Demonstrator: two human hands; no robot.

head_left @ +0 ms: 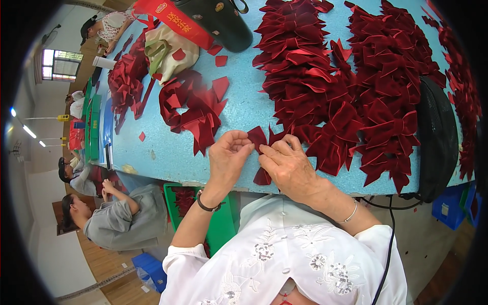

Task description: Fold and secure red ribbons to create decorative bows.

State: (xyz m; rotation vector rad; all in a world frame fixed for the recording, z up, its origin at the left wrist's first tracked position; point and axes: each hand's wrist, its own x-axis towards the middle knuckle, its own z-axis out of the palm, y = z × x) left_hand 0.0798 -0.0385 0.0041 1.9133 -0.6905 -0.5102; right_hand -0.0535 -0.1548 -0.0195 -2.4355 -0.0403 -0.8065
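A dark red velvet bow (257,135) is between my hands at the near edge of the blue table. My right hand (290,168) pinches it around the middle, and one tail pokes out below the fingers. Close by its left corner, my left hand (227,158) has its thumb and curled fingers pressed together; whatever is between them is too small to make out. Just beyond my right hand, finished-looking red bows (338,132) lie overlapping in long rows. Loose red velvet ribbon pieces (198,114) are heaped beyond my left hand.
A dark tumbler (229,25), a red bag (175,20) and a cream cloth bag (175,51) stand at the far side. A black bag (437,137) sits at the right edge, with a black cable (390,239) hanging below. A green crate (223,226) is under the table edge. Several people sit leftward.
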